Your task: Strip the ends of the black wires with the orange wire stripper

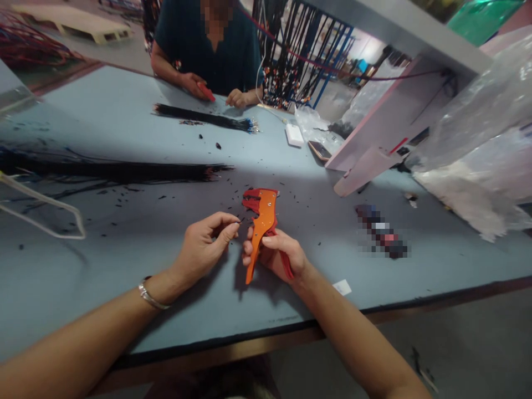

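Observation:
My right hand (279,252) is wrapped around a wire stripper (266,213) with an orange body and red jaws and lower handle. The tool is tilted, its jaws pointing left and away from me. Just left of it, the thumb and forefinger of my left hand (210,241) are pinched together. From those fingertips sticks out the end of a thin black wire (242,221), close to the tool but below its jaws. Most of this wire is hidden. Beyond my hands lies a long bundle of black wires (158,172), its trimmed ends towards the middle of the table.
Across the table (137,310), a person (208,50) holds a red tool near a shorter black wire bundle (203,117). A white box (294,135) and a phone (319,151) lie by a slanted panel. Plastic bags (477,166) fill the right. A bent white rod (45,202) stands left. Black scraps are scattered about.

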`<state>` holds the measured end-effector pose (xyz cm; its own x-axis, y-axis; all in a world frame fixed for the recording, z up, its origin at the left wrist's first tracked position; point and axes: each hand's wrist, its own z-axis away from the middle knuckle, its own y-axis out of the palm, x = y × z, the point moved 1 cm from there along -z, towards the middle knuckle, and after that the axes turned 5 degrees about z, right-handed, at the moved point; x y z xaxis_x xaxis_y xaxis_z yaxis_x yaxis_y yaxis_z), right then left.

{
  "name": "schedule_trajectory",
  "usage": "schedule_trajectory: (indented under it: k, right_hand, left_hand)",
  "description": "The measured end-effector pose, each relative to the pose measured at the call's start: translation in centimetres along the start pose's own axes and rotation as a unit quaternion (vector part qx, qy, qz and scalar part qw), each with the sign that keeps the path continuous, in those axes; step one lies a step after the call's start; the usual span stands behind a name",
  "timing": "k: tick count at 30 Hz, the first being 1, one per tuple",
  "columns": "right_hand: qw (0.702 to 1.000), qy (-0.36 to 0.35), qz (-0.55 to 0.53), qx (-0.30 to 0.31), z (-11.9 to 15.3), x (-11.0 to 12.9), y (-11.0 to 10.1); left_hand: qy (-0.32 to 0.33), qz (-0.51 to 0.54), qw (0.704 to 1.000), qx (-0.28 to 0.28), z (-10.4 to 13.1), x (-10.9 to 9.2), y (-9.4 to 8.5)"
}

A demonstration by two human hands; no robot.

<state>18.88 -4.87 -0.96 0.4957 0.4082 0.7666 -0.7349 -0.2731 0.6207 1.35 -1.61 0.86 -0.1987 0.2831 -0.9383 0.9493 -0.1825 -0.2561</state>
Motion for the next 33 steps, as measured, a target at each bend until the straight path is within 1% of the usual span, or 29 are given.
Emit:
schedule_trajectory:
  k: [6, 10, 17, 24, 27, 33]
  right_hand:
    - [0.999, -0.011, 0.043, 0.014, 0.5, 0.0, 0.2]
    - [0.998, -0.009, 0.054, 0.003, 0.8, 0.1, 0.3]
    - [0.998, 0.012, 0.057, -0.016, 1.0, 0.4, 0.3]
    - [0.995, 0.001, 0.101, -0.009, 1.6, 1.0, -0.5]
    - [0.992, 0.003, 0.126, -0.005, 1.8, 1.1, -0.7]
    - [0.985, 0.042, 0.166, 0.005, 1.9, 1.1, -0.7]
  left_hand:
    - [0.021, -0.023, 0.999, -0.022, -0.1, 0.2, -0.1]
    - [0.023, -0.017, 0.999, -0.014, -0.1, 0.2, -0.1]
    - [-0.034, 0.026, 0.999, -0.026, -0.1, 0.2, -0.1]
    - [-0.081, 0.07, 0.993, -0.051, -0.3, -0.1, -0.2]
    - [-0.076, 0.061, 0.994, -0.055, -0.4, 0.0, -0.2]
    - [-0.051, 0.037, 0.995, -0.082, -0.5, 0.3, -0.4]
